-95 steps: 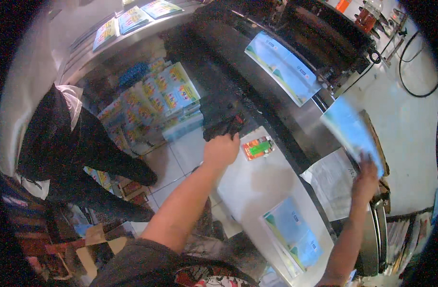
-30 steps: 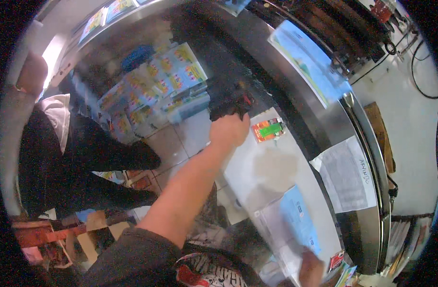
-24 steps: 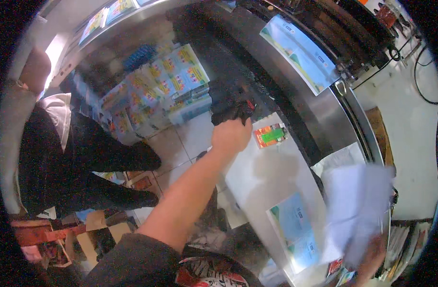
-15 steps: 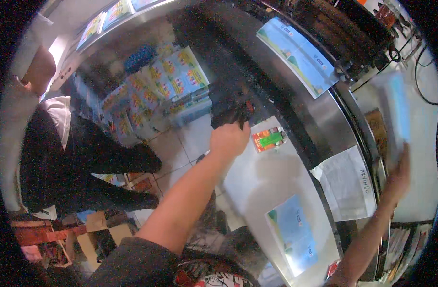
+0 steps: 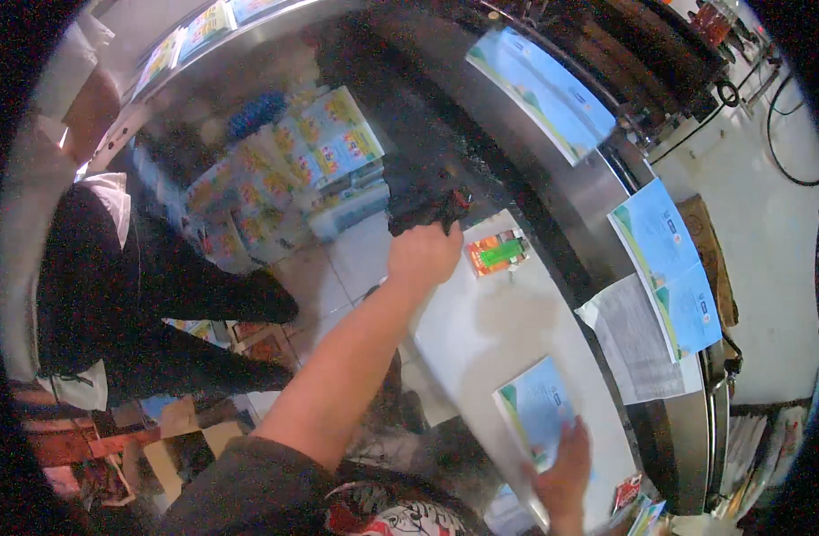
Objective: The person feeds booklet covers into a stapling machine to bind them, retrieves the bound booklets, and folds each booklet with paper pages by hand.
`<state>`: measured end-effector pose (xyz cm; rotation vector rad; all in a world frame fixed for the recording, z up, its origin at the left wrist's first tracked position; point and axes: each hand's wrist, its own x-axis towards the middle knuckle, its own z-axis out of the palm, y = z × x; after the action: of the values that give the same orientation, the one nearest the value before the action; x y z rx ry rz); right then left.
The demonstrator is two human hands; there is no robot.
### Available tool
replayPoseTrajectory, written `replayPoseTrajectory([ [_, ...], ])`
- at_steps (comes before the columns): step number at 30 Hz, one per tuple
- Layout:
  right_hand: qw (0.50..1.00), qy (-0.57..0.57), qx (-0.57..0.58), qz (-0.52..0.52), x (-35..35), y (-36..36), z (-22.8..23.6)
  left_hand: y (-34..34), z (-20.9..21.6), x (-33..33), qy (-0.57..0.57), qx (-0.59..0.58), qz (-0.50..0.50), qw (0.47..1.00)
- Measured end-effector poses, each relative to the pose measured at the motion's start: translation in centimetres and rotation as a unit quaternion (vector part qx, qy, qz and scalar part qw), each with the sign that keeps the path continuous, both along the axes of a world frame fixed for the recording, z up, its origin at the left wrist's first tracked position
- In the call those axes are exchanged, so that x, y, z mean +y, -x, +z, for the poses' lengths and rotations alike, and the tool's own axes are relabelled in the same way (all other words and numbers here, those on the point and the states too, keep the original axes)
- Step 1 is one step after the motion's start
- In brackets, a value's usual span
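Note:
My left hand [image 5: 424, 256] reaches out to the far end of the white table, its fingers curled over a black machine part [image 5: 420, 192]. The far fingertips are partly hidden there. Just right of that hand, a green lighter [image 5: 502, 254] lies on an orange-and-red packet [image 5: 479, 262]. My right hand [image 5: 566, 473], slightly blurred, is over the near end of a light blue printed sheet [image 5: 533, 397] on the white table. Its fingers are stretched forward and the thumb is spread, with fingertips at the sheet. Another light blue printed sheet [image 5: 673, 259] lies on the metal ledge, overlapping a white paper [image 5: 628, 353].
Farther up the ledge lies one more light blue sheet [image 5: 548, 89], beside dark machine rollers [image 5: 642, 54]. Stacks of colourful printed sheets [image 5: 289, 161] stand beyond the table. A person in dark trousers [image 5: 159, 268] is at the left. A red packet [image 5: 627, 491] sits at the table's near right corner.
The light blue sheet that my right hand held at the far right now lies on the ledge. That hand has moved left to the sheet on the white table. My left hand stays put.

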<state>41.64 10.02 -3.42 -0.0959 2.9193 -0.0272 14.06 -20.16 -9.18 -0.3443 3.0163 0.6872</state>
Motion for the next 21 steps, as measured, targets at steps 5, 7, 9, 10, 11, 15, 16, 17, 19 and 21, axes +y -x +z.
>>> replayPoseTrajectory([
  [5, 1.000, -0.012, -0.022, 0.013, -2.8, -5.6, -0.9, 0.0, 0.4, 0.0, 0.002, -0.009, -0.016, 1.000],
  [7, 0.994, 0.080, -0.054, -0.059, -3.2, -5.8, 0.4, 0.0, 0.4, 0.0, -0.004, -0.020, 0.008, 1.000],
  [9, 0.992, 0.113, -0.035, -0.032, -2.0, -5.8, 1.0, -0.1, 0.7, -0.2, -0.010, -0.027, 0.005, 1.000],
  [10, 0.989, 0.146, -0.016, -0.006, -1.6, -5.8, 1.5, -0.1, 1.0, -0.3, -0.015, -0.035, 0.001, 0.999],
  [11, 0.980, 0.184, -0.057, -0.054, -2.5, -4.2, 4.1, -0.2, 1.0, -0.3, -0.014, -0.034, 0.003, 0.999],
  [15, 0.959, -0.118, -0.202, -0.157, 9.9, -6.0, 2.7, -0.4, 1.1, 0.2, -0.021, -0.026, -0.006, 0.999],
  [16, 0.975, 0.013, -0.090, -0.201, 10.9, -3.2, 5.8, -0.5, 0.7, -0.4, -0.010, -0.021, -0.005, 1.000],
  [17, 0.965, 0.146, 0.025, -0.218, 11.7, -0.6, 9.4, -0.5, 0.5, -0.5, -0.008, -0.021, -0.002, 1.000],
  [19, 0.941, 0.088, 0.252, -0.207, 18.4, 2.5, 14.2, -0.5, 0.7, -1.0, -0.020, -0.024, 0.017, 0.999],
  [21, 0.900, -0.073, 0.403, -0.150, 18.4, 7.8, 19.5, -0.4, 0.1, -0.8, -0.017, -0.010, 0.011, 1.000],
])
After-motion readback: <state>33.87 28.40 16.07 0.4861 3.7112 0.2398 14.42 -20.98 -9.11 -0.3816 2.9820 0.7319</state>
